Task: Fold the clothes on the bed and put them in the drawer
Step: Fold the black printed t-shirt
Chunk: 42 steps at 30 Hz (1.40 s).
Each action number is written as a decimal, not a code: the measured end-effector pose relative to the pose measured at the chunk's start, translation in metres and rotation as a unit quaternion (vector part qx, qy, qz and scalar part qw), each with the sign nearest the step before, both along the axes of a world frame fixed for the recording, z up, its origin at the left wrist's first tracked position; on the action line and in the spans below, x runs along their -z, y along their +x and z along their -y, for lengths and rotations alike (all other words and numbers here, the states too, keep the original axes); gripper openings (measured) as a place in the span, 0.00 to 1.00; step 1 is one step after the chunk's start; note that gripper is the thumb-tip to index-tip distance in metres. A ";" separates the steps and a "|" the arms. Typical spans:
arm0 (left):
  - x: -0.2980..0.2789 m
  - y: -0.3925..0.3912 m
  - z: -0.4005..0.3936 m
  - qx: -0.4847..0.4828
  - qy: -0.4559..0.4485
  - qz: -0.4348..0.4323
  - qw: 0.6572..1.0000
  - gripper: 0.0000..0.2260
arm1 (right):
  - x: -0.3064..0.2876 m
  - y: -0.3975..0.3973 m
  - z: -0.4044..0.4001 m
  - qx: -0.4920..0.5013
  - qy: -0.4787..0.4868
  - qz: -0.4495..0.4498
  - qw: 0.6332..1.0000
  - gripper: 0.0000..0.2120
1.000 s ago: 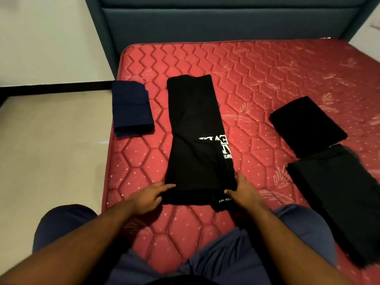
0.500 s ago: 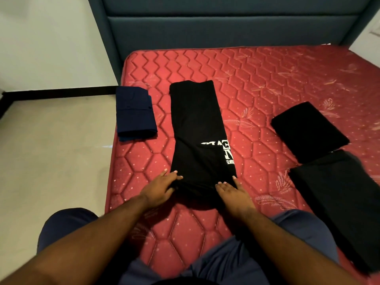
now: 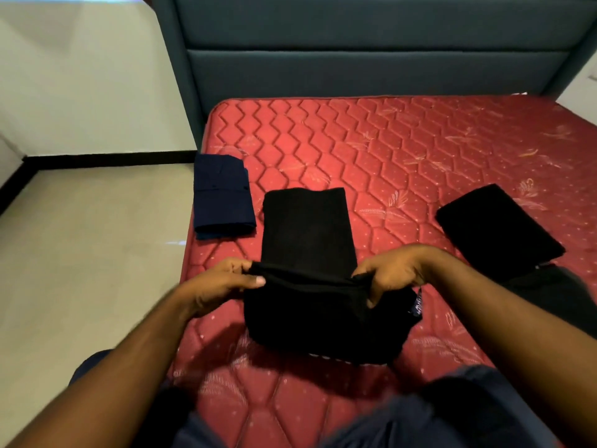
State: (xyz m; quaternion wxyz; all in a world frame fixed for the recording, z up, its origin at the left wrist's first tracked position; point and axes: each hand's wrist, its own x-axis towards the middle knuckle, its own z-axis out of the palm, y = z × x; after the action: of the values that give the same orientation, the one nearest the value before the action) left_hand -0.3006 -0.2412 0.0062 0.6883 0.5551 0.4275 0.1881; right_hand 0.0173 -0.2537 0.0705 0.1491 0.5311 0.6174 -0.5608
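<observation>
Half a second ago both hands pressed flat on the near end of the long black shirt (image 3: 307, 231); now that end is lifted off the bed (image 3: 420, 140) and doubled toward the headboard, so the printed side has turned under. The lengthwise fold looks done and the crosswise fold is under way. The left hand (image 3: 223, 286) pinches the left corner of the raised edge, thumb on top. The right hand (image 3: 391, 273) grips the right corner, fingers curled round the cloth. The shirt's far half lies flat mid-bed, between a folded navy piece (image 3: 223, 195) and 2 black pieces (image 3: 497, 227). No drawer is in view.
</observation>
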 end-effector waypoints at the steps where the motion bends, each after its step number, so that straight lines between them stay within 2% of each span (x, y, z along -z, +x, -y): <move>1: 0.002 0.006 -0.015 -0.053 0.019 -0.005 0.998 0.10 | 0.000 0.000 -0.020 0.006 0.046 0.020 0.999 0.12; 2: -0.001 0.015 -0.035 -0.100 0.039 -0.006 0.994 0.04 | -0.001 0.001 -0.046 0.010 0.096 0.038 0.995 0.13; 5: 0.005 0.037 -0.106 -0.209 0.049 -0.017 0.976 0.05 | 0.000 0.006 -0.130 0.042 0.222 0.077 0.971 0.15; 7: 0.011 0.046 -0.147 -0.261 0.042 -0.011 0.964 0.10 | 0.000 0.009 -0.173 0.062 0.319 0.109 0.939 0.17; 9: 0.019 0.054 -0.184 -0.260 0.033 0.001 0.965 0.11 | 0.000 0.009 -0.204 0.099 0.436 0.172 0.878 0.20; 10: 0.030 0.055 -0.196 -0.245 0.048 -0.022 0.968 0.09 | 0.004 0.007 -0.208 0.123 0.472 0.183 0.854 0.19; 11: 0.035 0.057 -0.199 -0.223 0.078 -0.069 0.969 0.05 | 0.012 0.004 -0.205 0.150 0.481 0.172 0.847 0.16; 12: 0.048 0.058 -0.201 -0.205 0.116 -0.123 0.964 0.05 | 0.026 0.000 -0.197 0.165 0.466 0.160 0.854 0.12; 14: 0.079 0.060 -0.182 -0.209 0.159 -0.177 0.948 0.17 | 0.075 -0.003 -0.162 0.159 0.416 0.159 0.881 0.07; 16: 0.106 0.061 -0.134 -0.263 0.164 -0.190 0.932 0.22 | 0.128 -0.002 -0.113 0.184 0.362 0.158 0.900 0.12; 17: 0.115 0.061 -0.107 -0.303 0.161 -0.213 0.915 0.21 | 0.151 -0.001 -0.087 0.233 0.355 0.152 0.893 0.18; 19: 0.132 0.060 -0.063 -0.367 0.140 -0.267 0.880 0.23 | 0.176 -0.004 -0.043 0.383 0.366 0.110 0.841 0.28; 20: 0.137 0.060 -0.048 -0.378 0.123 -0.261 0.879 0.24 | 0.183 -0.007 -0.027 0.458 0.365 0.069 0.808 0.28; 21: 0.138 0.062 -0.036 -0.379 0.104 -0.233 0.890 0.23 | 0.185 -0.012 -0.014 0.524 0.348 0.006 0.777 0.26; 23: 0.140 0.066 -0.021 -0.356 0.101 -0.190 0.909 0.20 | 0.185 -0.020 -0.001 0.624 0.245 -0.131 0.730 0.25; 25: 0.141 0.066 -0.015 -0.328 0.114 -0.207 0.915 0.19 | 0.188 -0.018 0.005 0.661 0.164 -0.208 0.702 0.29; 27: 0.140 0.063 -0.012 -0.324 0.098 -0.232 0.912 0.17 | 0.183 -0.014 0.009 0.637 0.111 -0.234 0.726 0.28; 29: 0.137 0.059 -0.008 -0.305 0.111 -0.282 0.903 0.17 | 0.176 -0.008 0.013 0.601 0.120 -0.210 0.762 0.20; 31: 0.132 0.055 -0.002 -0.249 0.164 -0.345 0.890 0.18 | 0.169 -0.002 0.014 0.533 0.237 -0.142 0.800 0.14; 32: 0.128 0.052 0.002 -0.245 0.188 -0.347 0.885 0.19 | 0.163 -0.001 0.017 0.514 0.285 -0.116 0.800 0.12; 34: 0.121 0.047 0.004 -0.268 0.204 -0.294 0.895 0.18 | 0.155 0.003 0.020 0.509 0.320 -0.143 0.786 0.08; 35: 0.116 0.044 0.008 -0.287 0.198 -0.229 0.909 0.15 | 0.152 0.003 0.023 0.525 0.289 -0.180 0.780 0.06; 37: 0.102 0.044 0.020 -0.324 0.119 -0.076 0.936 0.08 | 0.143 0.001 0.030 0.551 0.210 -0.218 0.778 0.03; 38: 0.099 0.042 0.025 -0.336 0.083 -0.032 0.938 0.06 | 0.143 0.002 0.032 0.545 0.196 -0.204 0.789 0.02; 39: 0.100 0.040 0.033 -0.334 0.072 -0.023 0.940 0.09 | 0.146 0.003 0.038 0.542 0.200 -0.184 0.795 0.02; 42: 0.115 0.026 0.049 -0.299 0.118 -0.130 0.938 0.15 | 0.154 -0.001 0.055 0.505 0.219 -0.142 0.823 0.15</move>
State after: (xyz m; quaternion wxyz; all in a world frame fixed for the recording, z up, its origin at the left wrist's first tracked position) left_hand -0.2747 -0.2898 -0.1092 0.4682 0.4985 0.6343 0.3604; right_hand 0.0167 -0.3087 -0.0835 -0.3647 0.7016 0.3841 -0.4766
